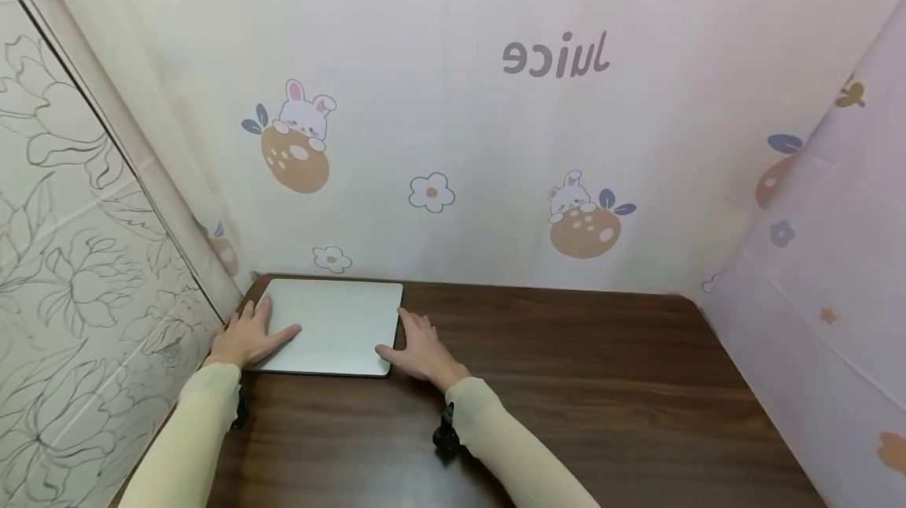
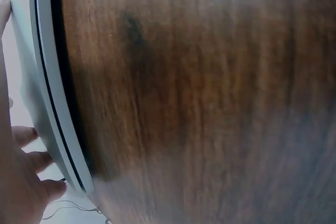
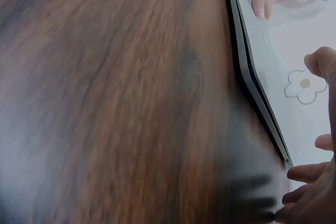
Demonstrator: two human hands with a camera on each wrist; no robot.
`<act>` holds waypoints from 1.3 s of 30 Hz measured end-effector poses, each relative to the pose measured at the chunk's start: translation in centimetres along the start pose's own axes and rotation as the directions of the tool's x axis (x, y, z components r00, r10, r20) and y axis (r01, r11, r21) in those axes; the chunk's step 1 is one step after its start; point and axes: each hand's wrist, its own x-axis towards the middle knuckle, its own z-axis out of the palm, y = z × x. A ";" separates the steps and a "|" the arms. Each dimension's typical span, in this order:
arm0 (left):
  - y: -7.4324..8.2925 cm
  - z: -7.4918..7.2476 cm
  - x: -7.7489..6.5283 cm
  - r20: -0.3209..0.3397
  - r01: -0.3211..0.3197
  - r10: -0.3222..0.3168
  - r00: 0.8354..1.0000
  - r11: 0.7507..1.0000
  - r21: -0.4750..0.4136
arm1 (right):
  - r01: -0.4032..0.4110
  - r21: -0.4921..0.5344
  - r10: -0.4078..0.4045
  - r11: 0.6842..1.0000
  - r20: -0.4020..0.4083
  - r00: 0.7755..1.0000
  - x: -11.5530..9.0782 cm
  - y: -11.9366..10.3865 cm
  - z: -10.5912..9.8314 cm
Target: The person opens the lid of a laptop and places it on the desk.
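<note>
A closed silver laptop (image 1: 333,327) lies flat at the far left of a dark wooden table. Along its left edge is my left hand (image 1: 244,339), fingers spread and thumb stretched over the lid. My right hand (image 1: 422,352) is beside the right edge, its thumb reaching over the near right corner. In the left wrist view the laptop's front edge (image 2: 56,98) runs past the loosely spread fingers (image 2: 39,161). The right wrist view shows the laptop's side (image 3: 252,80) with my right fingertips (image 3: 304,172) close to its corner.
Brown wooden tabletop (image 1: 602,390) stretches to the right and toward me. A pale curtain printed with rabbits and fruit (image 1: 439,115) hangs behind the table. A flower-line panel (image 1: 85,280) closes off the left side, and another printed cloth (image 1: 814,319) the right.
</note>
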 end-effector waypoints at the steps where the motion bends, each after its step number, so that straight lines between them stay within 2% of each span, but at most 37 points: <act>1: -0.1 0.0 0.1 0.000 0.004 -0.004 1.000 1.000 -0.003 | 0.001 -0.002 -0.001 1.000 -0.003 1.000 0.2 -0.1 0.2; 10: -0.2 0.5 1.1 0.032 0.012 -0.011 0.999 0.999 -0.045 | -0.024 -0.058 0.022 0.998 -0.041 0.999 1.6 -0.4 1.2; 14: -0.1 0.8 1.3 0.024 0.022 -0.020 1.000 0.998 -0.062 | -0.043 -0.102 0.037 0.994 -0.057 0.998 2.0 -0.5 1.6; 19: 0.2 1.2 1.6 0.016 0.037 -0.036 0.999 0.992 -0.120 | -0.051 -0.158 0.047 0.986 -0.030 0.998 2.2 -1.0 2.1; 22: 0.2 1.3 1.7 0.021 0.047 -0.045 0.999 0.991 -0.126 | -0.050 -0.200 0.051 0.978 -0.001 0.999 2.2 -1.4 2.3; 31: 0.4 1.4 1.2 0.010 0.053 -0.052 0.999 0.992 -0.113 | -0.003 -0.133 0.012 0.991 0.064 0.998 2.2 -1.7 3.0; 35: 0.6 1.6 1.4 0.005 0.040 -0.040 0.999 0.992 -0.120 | -0.014 -0.149 0.022 0.989 0.056 0.998 2.2 -1.8 3.1; 39: 0.9 1.7 1.5 0.029 0.035 -0.032 0.999 0.991 -0.126 | -0.030 -0.177 0.040 0.984 0.057 0.998 2.2 -1.9 3.1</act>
